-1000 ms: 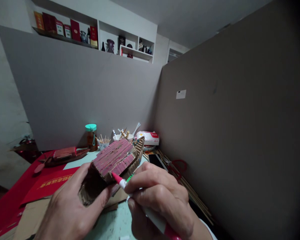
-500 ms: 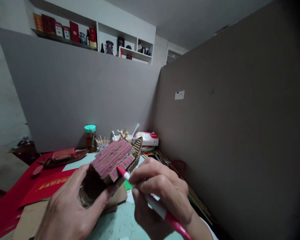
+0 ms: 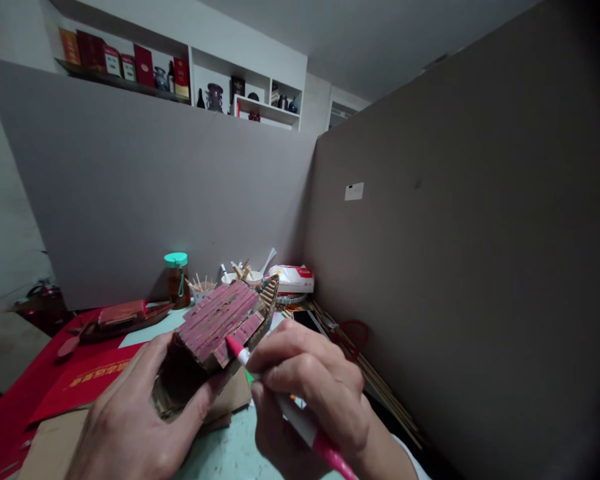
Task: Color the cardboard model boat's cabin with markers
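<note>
My left hand (image 3: 130, 420) holds a small cardboard model boat (image 3: 215, 333) from below, tilted up off the table. Its ribbed roof is coloured red in strips. My right hand (image 3: 310, 393) grips a red marker pen (image 3: 290, 407), whose red tip touches the lower right edge of the roof. A second, finished red boat model (image 3: 115, 317) lies on the table at the left.
Grey partition boards stand behind and to the right. At the back are a jar with a teal lid (image 3: 176, 277), cups of sticks (image 3: 203, 287), a tissue pack (image 3: 293, 277), a phone (image 3: 310, 320) and red-handled scissors (image 3: 347, 333). Red folders (image 3: 80, 380) and cardboard lie at the left.
The pen tip has shifted along the lower edge of the roof, and both hands with the boat sit slightly further left and lower in the view.
</note>
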Tool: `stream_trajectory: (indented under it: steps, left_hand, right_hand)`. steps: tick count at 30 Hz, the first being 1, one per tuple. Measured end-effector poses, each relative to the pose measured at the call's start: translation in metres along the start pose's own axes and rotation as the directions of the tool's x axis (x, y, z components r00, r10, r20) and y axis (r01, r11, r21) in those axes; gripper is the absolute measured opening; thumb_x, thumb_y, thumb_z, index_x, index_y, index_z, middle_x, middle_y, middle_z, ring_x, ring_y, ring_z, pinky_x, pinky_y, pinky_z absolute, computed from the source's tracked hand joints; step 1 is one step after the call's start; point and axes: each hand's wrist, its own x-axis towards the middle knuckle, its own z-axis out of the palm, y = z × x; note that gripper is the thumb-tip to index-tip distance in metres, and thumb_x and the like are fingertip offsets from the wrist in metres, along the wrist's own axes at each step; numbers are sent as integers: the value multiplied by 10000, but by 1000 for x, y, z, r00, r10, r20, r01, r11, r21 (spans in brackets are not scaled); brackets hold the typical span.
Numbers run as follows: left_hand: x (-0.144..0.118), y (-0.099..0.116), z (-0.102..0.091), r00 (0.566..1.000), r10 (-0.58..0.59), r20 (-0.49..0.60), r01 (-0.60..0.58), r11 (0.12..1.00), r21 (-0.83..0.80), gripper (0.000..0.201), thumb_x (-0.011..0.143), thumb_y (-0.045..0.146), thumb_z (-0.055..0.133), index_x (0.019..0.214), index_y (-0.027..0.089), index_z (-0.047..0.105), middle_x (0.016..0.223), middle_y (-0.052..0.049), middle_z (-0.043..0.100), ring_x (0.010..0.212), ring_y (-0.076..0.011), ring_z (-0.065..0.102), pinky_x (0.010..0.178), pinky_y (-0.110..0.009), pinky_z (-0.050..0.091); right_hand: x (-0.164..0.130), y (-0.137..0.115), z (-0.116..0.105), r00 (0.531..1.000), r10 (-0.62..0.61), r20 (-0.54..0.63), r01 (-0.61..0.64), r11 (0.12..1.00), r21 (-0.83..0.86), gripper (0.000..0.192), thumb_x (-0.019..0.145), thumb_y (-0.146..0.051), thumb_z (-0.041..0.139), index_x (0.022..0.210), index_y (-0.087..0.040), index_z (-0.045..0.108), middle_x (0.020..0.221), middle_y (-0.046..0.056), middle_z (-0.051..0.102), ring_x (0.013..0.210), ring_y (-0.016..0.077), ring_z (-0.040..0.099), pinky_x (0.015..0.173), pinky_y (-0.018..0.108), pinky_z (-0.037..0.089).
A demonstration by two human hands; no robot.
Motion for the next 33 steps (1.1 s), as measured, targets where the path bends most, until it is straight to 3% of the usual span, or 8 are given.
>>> stream_trajectory:
  steps: [5, 11, 12, 14, 18, 23, 28, 33]
  left_hand:
    - [1, -4, 4, 999, 24, -42, -23, 999, 30, 277, 996, 544, 473, 1216, 406, 568, 1134, 19, 738, 1060, -283, 748, 854, -432, 561]
    - [16, -21, 7, 999, -42, -7, 41, 993, -114, 575, 832, 884, 578, 1155, 419, 678, 1052, 48, 850, 1015, -304, 823, 797, -415, 680]
    - [19, -24, 6, 999, -51, 2, 51, 988, -148, 602, 833, 890, 591, 1191, 416, 694, 1130, 51, 857, 1085, -297, 820, 874, -405, 690]
    - [26, -32, 4, 999, -36, 15, 39, 982, -185, 636, 817, 885, 636, 1219, 400, 725, 1199, 44, 861, 1136, -290, 820, 941, -379, 692]
    - [34, -50, 0, 993, 23, 114, -2, 983, -182, 639, 781, 803, 759, 1255, 376, 744, 1167, 4, 879, 1039, -306, 854, 756, -326, 718]
    - [33, -41, 3, 988, 155, -17, -156, 983, -100, 593, 843, 753, 689, 1273, 349, 746, 1056, -35, 879, 1016, -354, 847, 744, -415, 722]
    - [30, -20, 12, 981, 171, -90, -172, 985, -8, 571, 840, 736, 674, 1252, 347, 747, 987, -35, 867, 1023, -360, 837, 729, -413, 712]
    - [29, -35, 8, 984, 154, -89, -154, 988, 6, 539, 852, 712, 689, 1241, 344, 747, 1005, -31, 873, 1005, -348, 846, 716, -392, 713]
  right_hand:
    - [2, 9, -13, 995, 82, 64, -83, 996, 12, 214, 824, -9, 643, 927, -194, 615, 840, 48, 726, 750, 151, 724, 674, 278, 636]
    - [5, 14, -20, 967, 257, 1, -254, 956, 145, 189, 863, -41, 674, 957, -204, 660, 910, 56, 760, 817, 171, 734, 710, 316, 635]
    - [5, 12, -20, 963, 271, -8, -266, 950, 163, 207, 865, -35, 680, 989, -201, 673, 939, 62, 767, 845, 176, 736, 731, 328, 637]
    - [5, 9, -19, 963, 270, -1, -265, 947, 182, 237, 852, -23, 689, 1021, -190, 684, 965, 68, 772, 870, 177, 738, 753, 332, 634]
    - [5, -1, -15, 972, 231, 53, -237, 954, 185, 228, 804, -13, 674, 953, -186, 660, 907, 52, 759, 779, 150, 732, 676, 282, 620]
    - [0, -7, -9, 978, 177, 110, -194, 967, 163, 275, 801, 32, 662, 959, -191, 636, 911, 52, 774, 766, 140, 736, 682, 259, 643]
    - [1, -5, -11, 976, 133, 170, -152, 983, 105, 255, 830, 12, 649, 966, -200, 609, 909, 62, 771, 741, 135, 717, 638, 256, 625]
    - [1, -2, -9, 983, 110, 150, -124, 988, 91, 245, 814, 11, 646, 940, -193, 597, 905, 68, 758, 750, 136, 714, 642, 252, 617]
